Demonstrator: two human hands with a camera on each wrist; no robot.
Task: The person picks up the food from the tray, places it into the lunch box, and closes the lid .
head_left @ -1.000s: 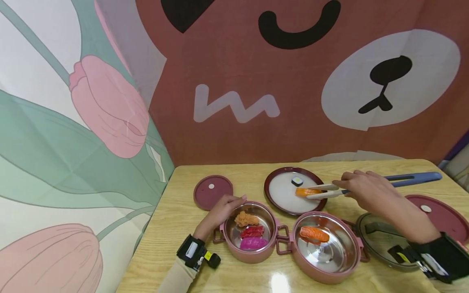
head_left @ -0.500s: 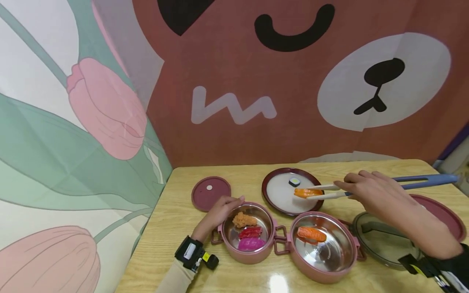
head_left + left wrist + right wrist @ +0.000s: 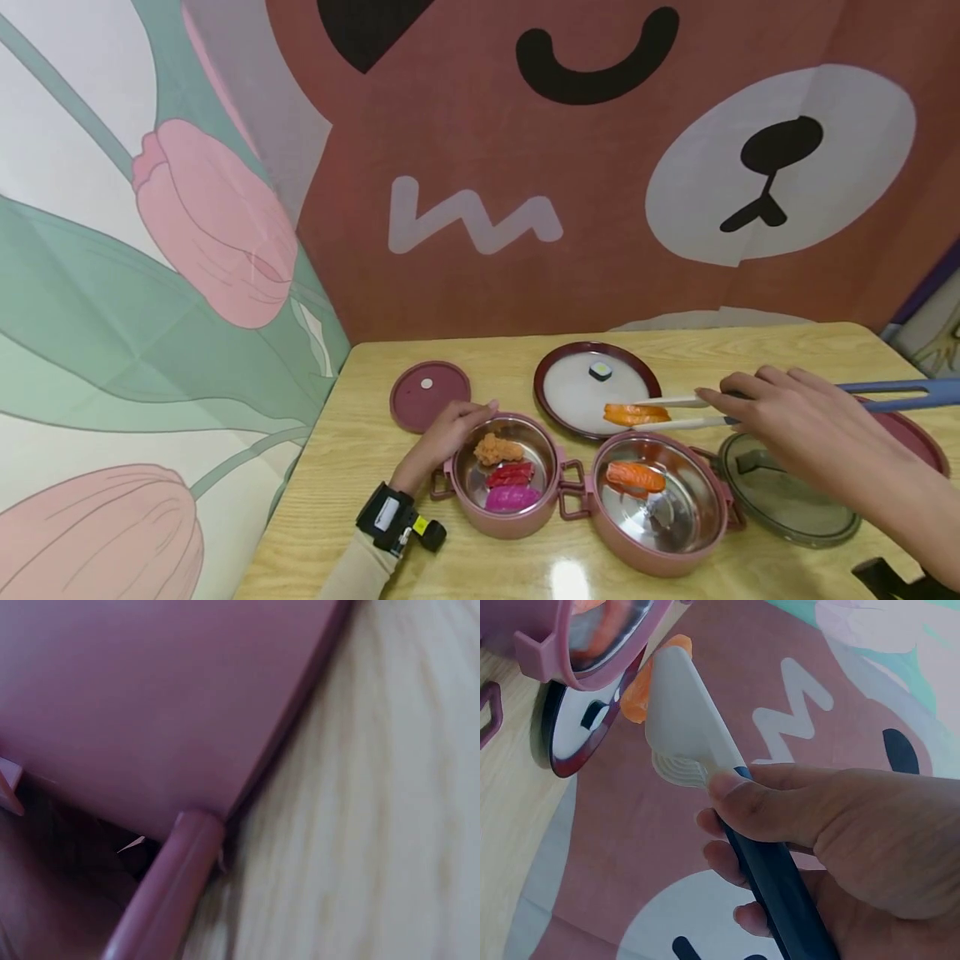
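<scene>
My right hand grips blue-and-cream tongs, thumb on one arm and fingers on the other. Between the cream tips is an orange sushi piece, overlapping the plate's front rim and close above the right pot in the head view. That pink pot holds another orange, salmon-like piece. At the smaller pink pot, my left hand holds its outer left side, fingers bent along the rim. Inside lie a fried chicken piece, a red piece and a magenta piece.
A dark-rimmed white plate at the back bears a sushi roll. One maroon lid lies at back left, another maroon lid at right. A glass lid lies beside the right pot, partly under my right forearm.
The tongs and the orange sushi piece have come from the plate's middle toward me, to its front rim. My left hand stays at the small pot.
</scene>
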